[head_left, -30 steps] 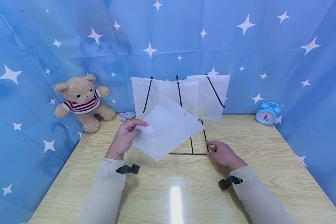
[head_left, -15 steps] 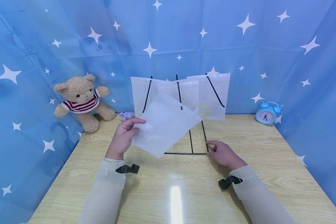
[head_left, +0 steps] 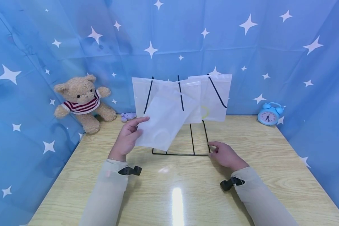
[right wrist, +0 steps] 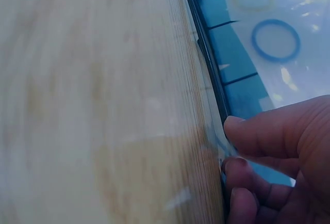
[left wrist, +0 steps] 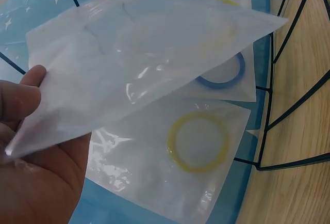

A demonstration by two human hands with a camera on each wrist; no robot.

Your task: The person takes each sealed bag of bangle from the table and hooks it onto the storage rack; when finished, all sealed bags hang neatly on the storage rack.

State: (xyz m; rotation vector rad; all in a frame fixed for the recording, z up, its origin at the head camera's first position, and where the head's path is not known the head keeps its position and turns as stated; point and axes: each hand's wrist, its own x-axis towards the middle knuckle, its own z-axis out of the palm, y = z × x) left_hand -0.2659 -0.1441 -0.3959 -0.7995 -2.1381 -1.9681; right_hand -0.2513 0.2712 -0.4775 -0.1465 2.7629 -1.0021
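My left hand [head_left: 125,138] pinches a translucent white zip bag [head_left: 165,124] by its left edge and holds it up, tilted, in front of a black wire rack [head_left: 180,154]. Three similar bags hang from the rack's prongs; the right one [head_left: 218,94] shows part of a yellow ring. In the left wrist view, a hanging bag holds a yellow ring [left wrist: 171,142], and a blue ring [left wrist: 219,85] shows in another behind the held bag [left wrist: 139,69]. My right hand [head_left: 225,154] grips the rack's near right base corner with thumb and fingers.
A teddy bear [head_left: 84,103] leans at the back left, beside a small purple plush [head_left: 128,116]. The blue alarm clock [head_left: 270,114] stands at the back right of the wooden table [head_left: 147,201]. A starry blue curtain [head_left: 180,37] surrounds the back and sides.
The held bag has turned in my left hand: its right corner has moved left and up, and its lower corner has risen, uncovering more of the rack's base. My right hand stays put.
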